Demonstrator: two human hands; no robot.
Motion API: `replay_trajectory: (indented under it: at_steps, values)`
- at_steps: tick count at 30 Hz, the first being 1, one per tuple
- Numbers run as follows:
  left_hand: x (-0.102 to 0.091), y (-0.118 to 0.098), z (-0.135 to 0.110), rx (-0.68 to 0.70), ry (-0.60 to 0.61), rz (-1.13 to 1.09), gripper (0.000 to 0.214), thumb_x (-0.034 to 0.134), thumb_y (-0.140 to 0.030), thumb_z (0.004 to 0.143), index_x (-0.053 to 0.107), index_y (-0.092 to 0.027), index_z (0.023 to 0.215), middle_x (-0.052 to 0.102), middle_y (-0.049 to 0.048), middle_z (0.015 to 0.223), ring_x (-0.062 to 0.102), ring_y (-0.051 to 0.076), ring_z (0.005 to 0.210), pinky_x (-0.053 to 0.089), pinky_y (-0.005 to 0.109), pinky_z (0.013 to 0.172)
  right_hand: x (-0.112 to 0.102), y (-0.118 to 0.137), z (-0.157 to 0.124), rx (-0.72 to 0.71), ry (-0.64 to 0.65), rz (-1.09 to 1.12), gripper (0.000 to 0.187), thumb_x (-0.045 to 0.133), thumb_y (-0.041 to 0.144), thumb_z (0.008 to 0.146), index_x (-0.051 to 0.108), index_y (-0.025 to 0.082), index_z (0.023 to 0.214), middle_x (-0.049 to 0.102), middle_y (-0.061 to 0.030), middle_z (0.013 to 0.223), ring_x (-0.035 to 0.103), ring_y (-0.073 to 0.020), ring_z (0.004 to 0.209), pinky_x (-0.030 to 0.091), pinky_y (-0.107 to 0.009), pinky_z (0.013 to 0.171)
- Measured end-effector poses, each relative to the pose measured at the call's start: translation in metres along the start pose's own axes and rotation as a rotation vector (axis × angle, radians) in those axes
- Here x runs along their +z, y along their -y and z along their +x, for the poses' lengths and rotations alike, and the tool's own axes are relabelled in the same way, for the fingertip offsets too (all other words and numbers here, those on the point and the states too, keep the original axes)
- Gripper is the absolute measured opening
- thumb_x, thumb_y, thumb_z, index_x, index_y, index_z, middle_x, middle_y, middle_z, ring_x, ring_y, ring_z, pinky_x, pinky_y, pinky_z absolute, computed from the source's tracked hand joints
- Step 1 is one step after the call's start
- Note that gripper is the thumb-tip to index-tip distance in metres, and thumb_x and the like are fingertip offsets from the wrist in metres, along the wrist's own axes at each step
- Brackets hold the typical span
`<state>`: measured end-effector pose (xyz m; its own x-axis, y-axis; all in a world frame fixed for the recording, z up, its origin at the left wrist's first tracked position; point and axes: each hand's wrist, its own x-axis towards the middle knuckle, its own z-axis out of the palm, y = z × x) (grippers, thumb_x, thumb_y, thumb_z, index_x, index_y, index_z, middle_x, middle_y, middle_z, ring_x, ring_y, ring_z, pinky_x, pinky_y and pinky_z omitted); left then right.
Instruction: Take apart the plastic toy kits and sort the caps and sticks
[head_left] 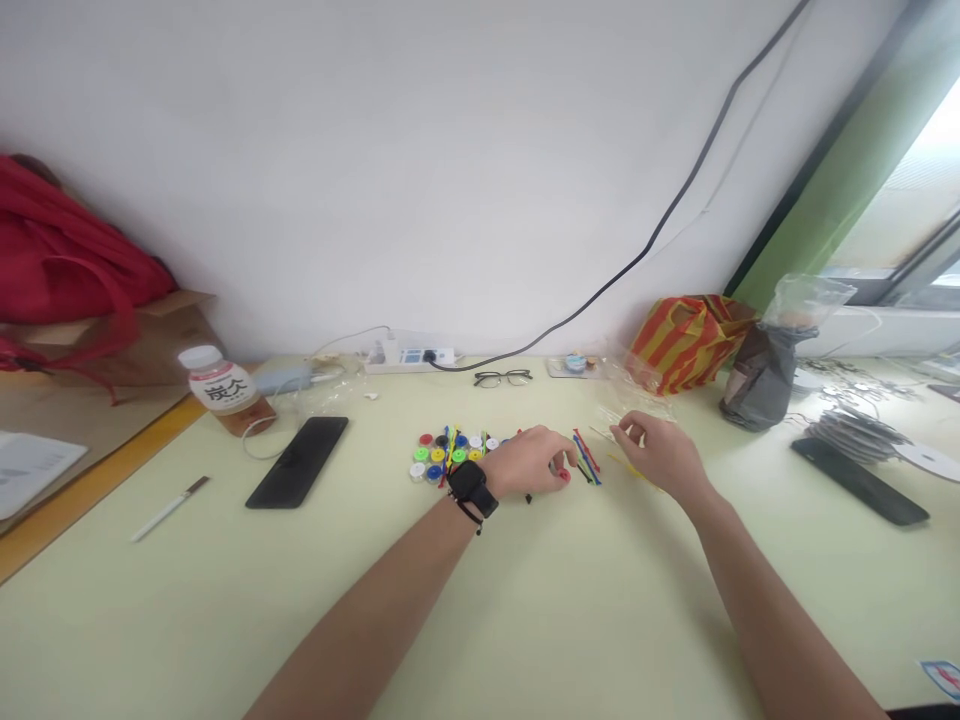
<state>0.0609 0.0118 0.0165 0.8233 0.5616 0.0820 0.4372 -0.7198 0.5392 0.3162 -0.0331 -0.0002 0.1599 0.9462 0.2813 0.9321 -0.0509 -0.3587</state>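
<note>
My left hand (531, 462), with a black watch (469, 484) on its wrist, reaches over the middle of the table. Its curled fingers close on a small red round piece (564, 475). Under and beside that hand lie several small round caps or spools, among them a blue one (434, 473) and a white one (418, 471). Coloured strips (587, 458) in red, blue and green rest between the two hands. My right hand (658, 455) is pinched closed; what its fingertips hold, if anything, is too small to make out. Thin yellow strips (628, 466) lie beneath it.
A phone (298, 462), a bottle (227, 392) and a pen (171, 509) are on the left. Glasses (503, 378) and a power strip (410, 358) lie near the wall. On the right stand a striped bag (690, 340), a grey bag (761, 380) and stacked reels (859, 437).
</note>
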Motion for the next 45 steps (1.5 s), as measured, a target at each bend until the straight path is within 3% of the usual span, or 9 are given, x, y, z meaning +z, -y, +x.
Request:
replay_trajectory:
  at_steps: [3,6,12,18,23,27,34,40,45]
  values:
    - [0.0,0.004,0.001,0.047,-0.054,0.086,0.011,0.07,-0.021,0.083,0.077,-0.022,0.091,0.073,0.007,0.102,0.063,0.026,0.108,0.05,0.032,0.089,-0.011,-0.013,0.001,0.095,0.033,-0.091,0.033,0.063,0.057,0.085,0.065,0.025,0.077,0.074,-0.0035,0.077,0.066,-0.023,0.072,0.038,-0.031,0.06]
    - [0.0,0.006,0.001,0.042,-0.076,0.126,0.011,0.069,-0.02,0.084,0.077,-0.022,0.091,0.07,0.0081,0.107,0.06,0.028,0.109,0.05,0.034,0.089,-0.017,-0.024,-0.001,0.143,0.159,-0.131,0.037,0.069,0.061,0.077,0.065,0.024,0.072,0.074,-0.0053,0.083,0.066,-0.0236,0.072,0.038,-0.032,0.06]
    - [-0.007,0.007,-0.001,0.031,-0.131,0.101,0.02,0.071,-0.027,0.085,0.074,-0.022,0.104,0.068,0.0074,0.114,0.06,0.028,0.112,0.051,0.038,0.094,-0.015,-0.037,0.002,0.067,0.377,0.024,0.023,0.075,0.045,0.073,0.07,0.023,0.08,0.074,-0.0063,0.086,0.066,-0.0228,0.075,0.044,-0.032,0.065]
    - [-0.026,0.008,-0.003,-0.016,-0.23,-0.018,0.022,0.071,-0.03,0.087,0.073,-0.021,0.106,0.072,0.0065,0.113,0.065,0.026,0.107,0.053,0.037,0.092,-0.022,-0.013,0.003,0.09,0.332,0.697,0.036,0.067,0.057,0.087,0.073,0.021,0.093,0.072,-0.0073,0.084,0.064,-0.0218,0.076,0.051,-0.035,0.07]
    - [-0.024,-0.005,0.002,-0.008,-0.273,-0.359,0.03,0.064,-0.036,0.095,0.071,-0.021,0.12,0.076,0.0074,0.112,0.072,0.02,0.097,0.058,0.029,0.082,-0.011,0.029,-0.008,0.132,0.369,1.265,0.04,0.08,0.056,0.081,0.072,0.024,0.104,0.073,-0.0091,0.105,0.066,-0.0245,0.1,0.054,-0.038,0.09]
    - [-0.016,-0.015,0.006,0.07,-0.28,-0.494,0.024,0.068,-0.033,0.093,0.074,-0.018,0.111,0.078,0.0077,0.105,0.074,0.019,0.095,0.059,0.028,0.084,0.004,0.049,-0.014,0.187,0.41,1.459,0.033,0.085,0.05,0.08,0.068,0.023,0.088,0.07,-0.0032,0.089,0.064,-0.0169,0.083,0.053,-0.031,0.08]
    - [-0.002,-0.017,0.011,-0.048,-0.322,-0.623,0.03,0.073,-0.036,0.088,0.072,-0.017,0.112,0.073,0.0046,0.084,0.07,0.016,0.069,0.055,0.022,0.055,0.009,0.055,-0.015,0.304,0.418,1.504,0.035,0.085,0.051,0.078,0.07,0.021,0.085,0.065,-0.0034,0.083,0.061,-0.0172,0.079,0.05,-0.029,0.073]
    - [0.004,-0.014,0.015,-0.04,-0.401,-0.633,0.024,0.074,-0.033,0.087,0.071,-0.015,0.103,0.069,0.0036,0.082,0.069,0.015,0.07,0.058,0.024,0.063,0.012,0.054,-0.016,0.244,0.322,1.264,0.042,0.078,0.057,0.08,0.064,0.019,0.071,0.053,0.0004,0.068,0.046,-0.0124,0.063,0.037,-0.027,0.056]
    - [-0.006,-0.02,0.011,-0.016,-0.43,-0.521,0.022,0.075,-0.034,0.086,0.071,-0.016,0.099,0.071,0.0081,0.104,0.071,0.016,0.079,0.059,0.025,0.067,0.005,0.055,-0.016,0.23,0.323,1.308,0.033,0.08,0.048,0.076,0.07,0.022,0.094,0.063,-0.0014,0.076,0.057,-0.0162,0.07,0.047,-0.031,0.067]
